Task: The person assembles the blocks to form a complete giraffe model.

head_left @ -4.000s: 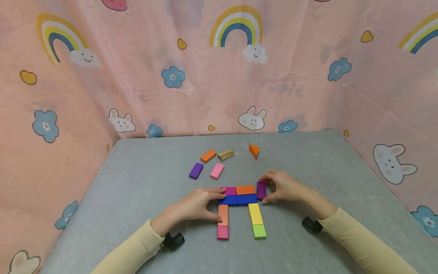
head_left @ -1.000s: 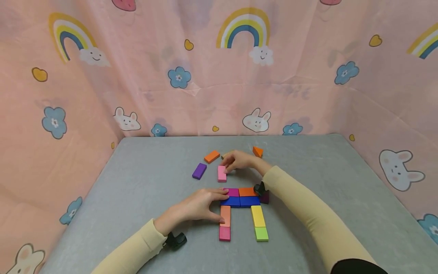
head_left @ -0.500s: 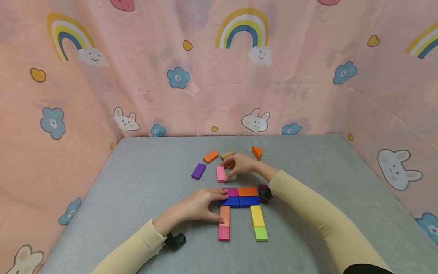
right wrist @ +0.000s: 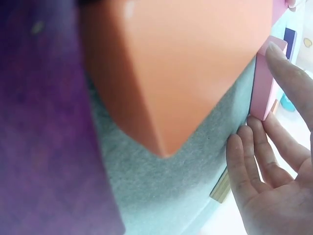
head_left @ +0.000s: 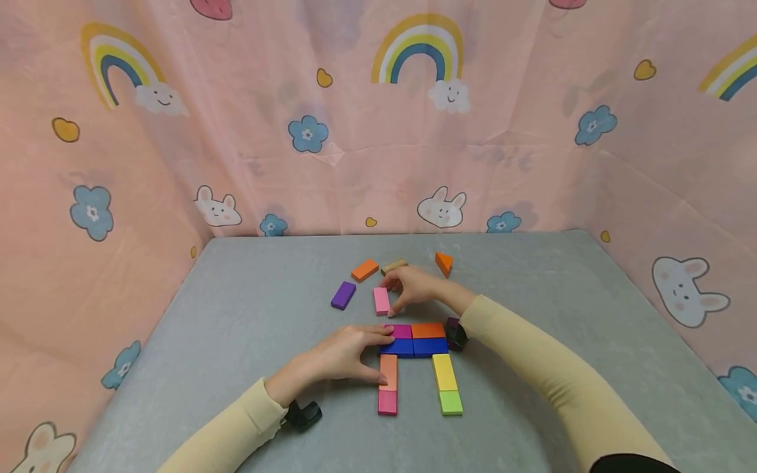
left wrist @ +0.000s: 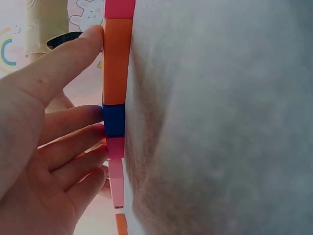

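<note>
Pink blk point(head_left: 381, 301) turned, R fingers point(right wrist: 286, 142) pinching it

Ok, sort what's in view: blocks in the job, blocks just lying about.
In the job, it seems:
pink block, in the right grip
peach block, touched by the left grip
magenta block, near orange block, two blue blocks, dark purple block, yellow block, lime block, rose block

Apparently just lying about:
purple block, far orange block, wooden block, triangle

Cartoon-print cloth point(head_left: 355, 171) round the table point(head_left: 266, 282) forms a booth.
</note>
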The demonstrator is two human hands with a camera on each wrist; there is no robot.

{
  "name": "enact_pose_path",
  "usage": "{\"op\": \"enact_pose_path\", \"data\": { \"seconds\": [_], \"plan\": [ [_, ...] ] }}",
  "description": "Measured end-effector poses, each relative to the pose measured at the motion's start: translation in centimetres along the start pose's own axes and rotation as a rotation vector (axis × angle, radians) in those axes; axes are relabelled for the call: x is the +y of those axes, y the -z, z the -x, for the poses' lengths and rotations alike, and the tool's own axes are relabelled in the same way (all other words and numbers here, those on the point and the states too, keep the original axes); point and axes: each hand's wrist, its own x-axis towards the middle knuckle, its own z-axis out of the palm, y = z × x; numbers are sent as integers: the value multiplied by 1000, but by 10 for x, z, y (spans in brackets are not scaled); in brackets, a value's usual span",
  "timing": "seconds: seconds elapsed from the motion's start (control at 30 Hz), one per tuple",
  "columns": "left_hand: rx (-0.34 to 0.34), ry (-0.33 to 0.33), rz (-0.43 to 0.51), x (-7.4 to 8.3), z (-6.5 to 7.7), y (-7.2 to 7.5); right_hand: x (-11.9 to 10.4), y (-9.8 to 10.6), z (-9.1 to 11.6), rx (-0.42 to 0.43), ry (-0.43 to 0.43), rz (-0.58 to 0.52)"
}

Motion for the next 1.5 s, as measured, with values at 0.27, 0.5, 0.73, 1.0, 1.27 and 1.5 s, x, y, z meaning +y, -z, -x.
{"op": "enact_pose_path", "data": {
  "seconds": [0.27,0.5,0.73,1.0,1.27,1.5],
  "plan": [
    [-2,0,-9,-1,-1,-1,-1,3,7,8,4,-14],
    [-21,25,-6,1,-1,-1,9,17,29,62,-19,-87],
    [-19,36,1,1,1,-1,31,30,61,104,22,-155],
    [-8,23,3,0,1,-3,61,32,93,145,-49,-167],
    [-7,12,16,0,1,-2,79,28,112,171,-87,-129],
    [-8,10,16,0,1,-1,87,24,118,151,-134,-91]
  ]
}}
